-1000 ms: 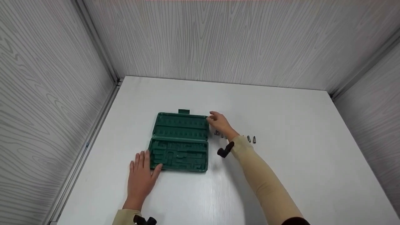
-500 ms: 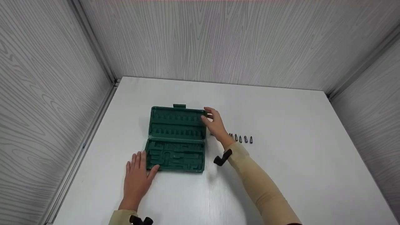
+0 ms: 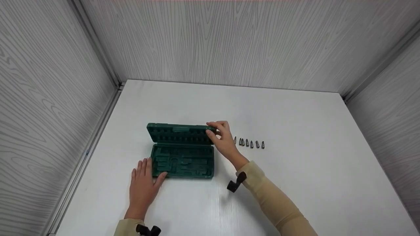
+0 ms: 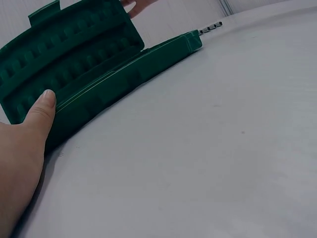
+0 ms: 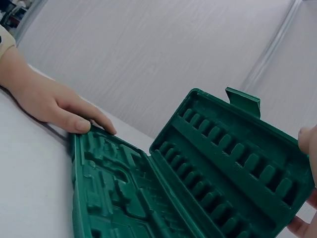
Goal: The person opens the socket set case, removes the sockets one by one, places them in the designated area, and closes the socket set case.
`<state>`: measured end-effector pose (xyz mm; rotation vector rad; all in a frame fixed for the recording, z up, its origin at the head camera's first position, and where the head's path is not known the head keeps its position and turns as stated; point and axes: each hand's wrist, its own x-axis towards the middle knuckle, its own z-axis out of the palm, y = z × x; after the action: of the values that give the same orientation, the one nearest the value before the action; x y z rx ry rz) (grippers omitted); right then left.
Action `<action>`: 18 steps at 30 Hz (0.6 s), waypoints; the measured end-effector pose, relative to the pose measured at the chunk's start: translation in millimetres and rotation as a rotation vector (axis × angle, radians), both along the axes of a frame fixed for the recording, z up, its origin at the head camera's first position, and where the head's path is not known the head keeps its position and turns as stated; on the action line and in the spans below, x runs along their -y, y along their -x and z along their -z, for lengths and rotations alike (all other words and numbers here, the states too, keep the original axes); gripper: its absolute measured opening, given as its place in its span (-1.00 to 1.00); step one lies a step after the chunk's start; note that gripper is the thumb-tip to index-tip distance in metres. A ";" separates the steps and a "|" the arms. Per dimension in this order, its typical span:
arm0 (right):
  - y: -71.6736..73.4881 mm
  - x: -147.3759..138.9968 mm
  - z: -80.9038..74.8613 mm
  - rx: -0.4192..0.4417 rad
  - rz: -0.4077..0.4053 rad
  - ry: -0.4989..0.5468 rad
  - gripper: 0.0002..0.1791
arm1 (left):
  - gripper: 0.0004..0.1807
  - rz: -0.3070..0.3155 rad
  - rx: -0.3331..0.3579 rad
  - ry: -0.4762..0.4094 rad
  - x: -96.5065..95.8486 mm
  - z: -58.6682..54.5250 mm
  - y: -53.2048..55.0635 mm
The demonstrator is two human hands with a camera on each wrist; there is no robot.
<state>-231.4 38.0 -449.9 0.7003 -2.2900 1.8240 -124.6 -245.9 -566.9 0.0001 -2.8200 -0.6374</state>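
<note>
A green plastic tool case (image 3: pixel 183 160) lies unfolded on the white table, its moulded slots bare. Its lid (image 3: pixel 178 133) stands tilted up from the hinge, with a latch tab (image 5: pixel 243 102) on the free edge. My right hand (image 3: pixel 224 139) pinches the lid's right corner between thumb and fingers; in the right wrist view only parts of that hand show at the edge. My left hand (image 3: pixel 142 190) rests at the base's front left corner, fingers straight along the left side and thumb (image 4: pixel 43 111) on the front rim.
Several small metal bits (image 3: pixel 251 144) lie in a row on the table (image 3: pixel 295 164), right of the case and close beyond my right hand. Wood-grained panels (image 3: pixel 210 42) wall the table at the back and both sides.
The lid has swung up from lying back flat, lifted by my right hand at its corner. More of the bits show now. My left hand stays at the base's corner.
</note>
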 end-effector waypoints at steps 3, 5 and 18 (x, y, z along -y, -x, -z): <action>-10.6 -1.3 3.9 -0.042 -0.032 -0.027 -0.76 | -0.03 -0.010 -0.028 -0.038 -1.1 -3.5 -3.2; -16.9 -2.4 7.0 -0.069 -0.066 -0.034 -0.79 | -0.01 -0.016 -0.062 -0.059 0.0 -9.2 -3.5; -35.3 -8.9 62.8 -0.446 -0.246 -0.110 -0.65 | 0.01 0.125 -0.411 0.014 20.3 -48.4 -4.6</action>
<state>-196.2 46.9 -512.7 1.3073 -2.0846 1.4403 -119.9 -266.2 -518.5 -0.2793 -2.4396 -0.5683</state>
